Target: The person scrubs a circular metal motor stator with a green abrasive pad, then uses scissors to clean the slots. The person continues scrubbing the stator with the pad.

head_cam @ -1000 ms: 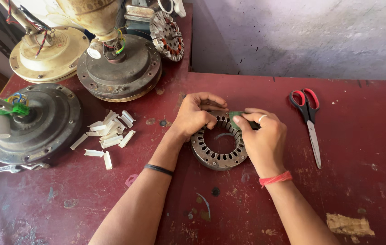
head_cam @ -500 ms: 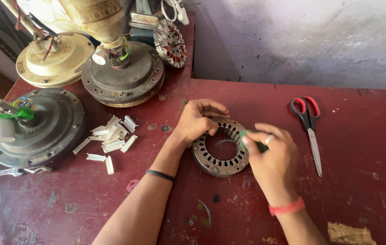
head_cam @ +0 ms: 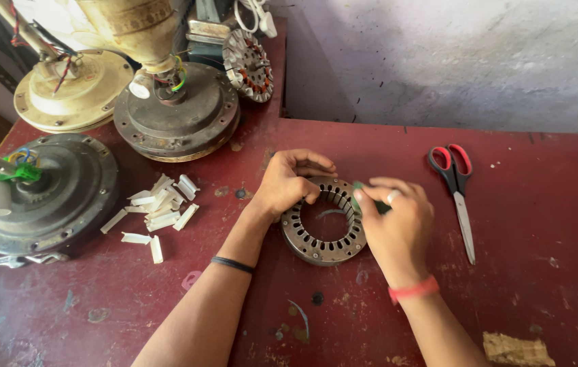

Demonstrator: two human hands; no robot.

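Dark motor housing (head_cam: 41, 197): seen at the far left of the red table (head_cam: 540, 272), lying flat, with a white cylinder and green and blue wires at its hub.
Cream housing (head_cam: 71, 92): set behind it, at the back left corner.
Second dark housing (head_cam: 177, 115): placed just right of the cream one, under a cream stem with coloured wires.
White slips (head_cam: 160, 214): a loose heap of short folded strips is scattered between the dark housing and the left forearm, well apart from both hands.
Wound stator (head_cam: 248, 64): leaned upright at the back, behind the hands.
Left hand (head_cam: 289, 183): rested on the upper left rim of the stator ring, fingers curled over the edge and thumb on the metal; the ring is pinned flat rather than lifted.
Stator ring (head_cam: 319, 245): a round slotted steel core, laid flat on the table between the two hands, bare of windings as far as can be seen.
Right hand (head_cam: 397, 228): closed in a narrow pinch on a small green piece (head_cam: 357, 194), held at the ring's upper right rim, just touching or just above the slots; which cannot be told.
Key relation: the ring lies directly below and left of the right hand; the green piece is pointed inward toward the slotted rim, and the right hand is the nearer to that slot.
Scissors (head_cam: 459, 197): red-handled, laid with blades pointing toward the viewer, near the right hand but untouched.
Brown scrap (head_cam: 516, 350): left at the near right edge.
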